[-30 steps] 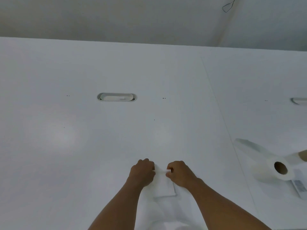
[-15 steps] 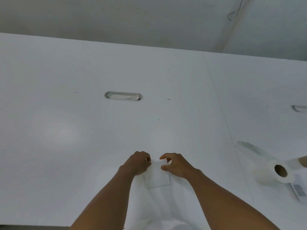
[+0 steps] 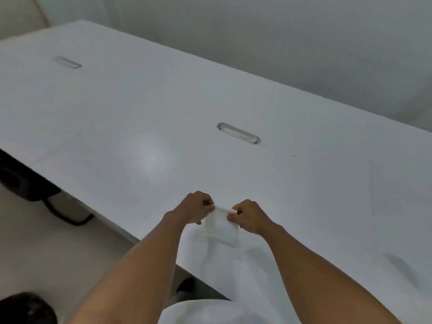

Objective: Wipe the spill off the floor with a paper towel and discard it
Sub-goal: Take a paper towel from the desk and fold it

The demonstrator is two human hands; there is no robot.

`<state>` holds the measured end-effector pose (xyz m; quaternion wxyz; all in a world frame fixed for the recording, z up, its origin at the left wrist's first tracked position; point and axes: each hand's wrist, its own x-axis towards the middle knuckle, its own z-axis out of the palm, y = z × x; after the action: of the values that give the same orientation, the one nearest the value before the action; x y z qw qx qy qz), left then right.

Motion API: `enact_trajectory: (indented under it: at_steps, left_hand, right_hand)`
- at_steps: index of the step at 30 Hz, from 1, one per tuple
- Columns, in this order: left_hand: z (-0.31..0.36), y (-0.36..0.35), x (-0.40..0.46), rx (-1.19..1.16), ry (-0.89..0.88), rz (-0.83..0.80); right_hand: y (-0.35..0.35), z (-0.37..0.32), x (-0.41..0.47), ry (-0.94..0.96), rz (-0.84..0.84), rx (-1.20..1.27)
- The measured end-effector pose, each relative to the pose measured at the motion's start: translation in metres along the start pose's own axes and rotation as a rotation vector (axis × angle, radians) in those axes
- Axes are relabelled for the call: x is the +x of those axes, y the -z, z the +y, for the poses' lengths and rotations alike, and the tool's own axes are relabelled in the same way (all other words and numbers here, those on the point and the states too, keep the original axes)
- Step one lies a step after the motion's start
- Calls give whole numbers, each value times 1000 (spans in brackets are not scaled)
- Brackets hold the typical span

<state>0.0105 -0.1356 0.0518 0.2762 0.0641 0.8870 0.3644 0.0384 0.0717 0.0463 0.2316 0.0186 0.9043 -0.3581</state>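
Two bare hands meet at lower centre of the frame, both pinching one folded paper towel [image 3: 221,226]. Left hand [image 3: 195,208]: fingers curled in, thumb and fingertips closed on the towel's upper left corner. Right hand [image 3: 249,217]: likewise curled, thumb and forefinger closed on the upper right corner. Towel: white, roughly square, stretched taut along its top edge between the two grips, its lower part hanging down in front of the table; whether its bottom edge touches the surface cannot be told.

Table [image 3: 140,118]: white, long, running from upper left to right edge of the frame. Its near edge slants from middle left down to lower centre, passing just under the left forearm. Wide bare surface lies ahead of and to both sides of the hands. One oval cable slot [image 3: 239,133] sits at centre, well beyond the hands; a second slot [image 3: 67,62] sits at upper left, blurred.

Floor [image 3: 58,249]: pale, visible at lower left below the table edge. Whether it is wet cannot be made out.

Dark shapes under the table at middle left [image 3: 28,183]: unclear, partly hidden by the tabletop. Dark rounded object [image 3: 25,308] at the bottom left corner: cut off by the frame. White garment [image 3: 205,312] at bottom centre: cut off.
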Motion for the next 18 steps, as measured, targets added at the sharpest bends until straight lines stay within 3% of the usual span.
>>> enact_trajectory:
  at_steps: [5,11,18]
  left_hand:
    - [-20,1,-69,-233,139,235]
    - [-86,-14,-170,-580,367,604]
    - [-146,-43,-275,-932,540,863]
  right_hand:
    - [-21,-38,-2,146,-94,-77]
    - [-101,-99,-20,329,-272,-87]
    - [-193,-153,-69,269,-575,221]
